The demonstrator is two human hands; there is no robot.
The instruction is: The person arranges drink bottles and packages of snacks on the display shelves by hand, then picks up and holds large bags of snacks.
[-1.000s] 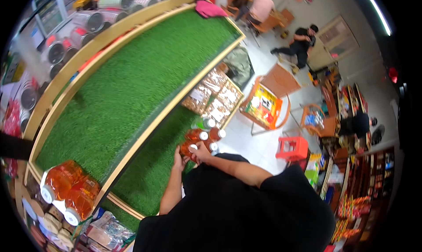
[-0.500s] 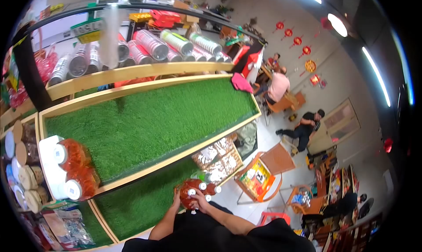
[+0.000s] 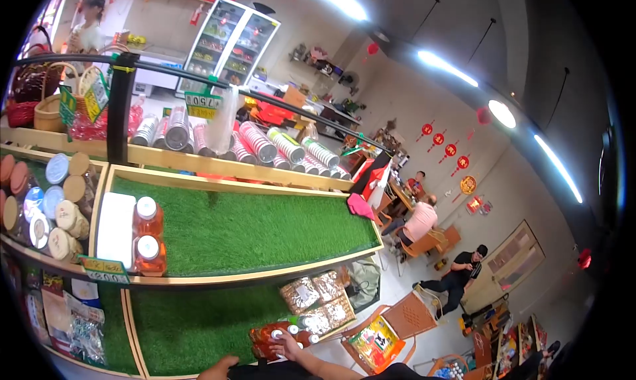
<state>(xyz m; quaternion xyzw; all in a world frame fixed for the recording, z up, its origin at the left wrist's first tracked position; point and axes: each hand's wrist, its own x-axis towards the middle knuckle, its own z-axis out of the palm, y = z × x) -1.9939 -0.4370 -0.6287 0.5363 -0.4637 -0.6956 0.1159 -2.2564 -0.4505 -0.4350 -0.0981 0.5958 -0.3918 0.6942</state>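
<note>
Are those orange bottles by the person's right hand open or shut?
Shut, where visible: white caps sit on the bottles. I cannot tell about any bottle top hidden by the right hand.

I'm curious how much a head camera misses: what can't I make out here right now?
All in the head view:
Right hand: its own back hides the undersides of its fingers, so its exact grip is unclear.
Bottles beside it: the hand and their overlap hide parts, so no sure count.
Left hand: small, near the bottom edge; whether it holds anything is unclear.
Jar lids: any lettering is too small to read.
</note>
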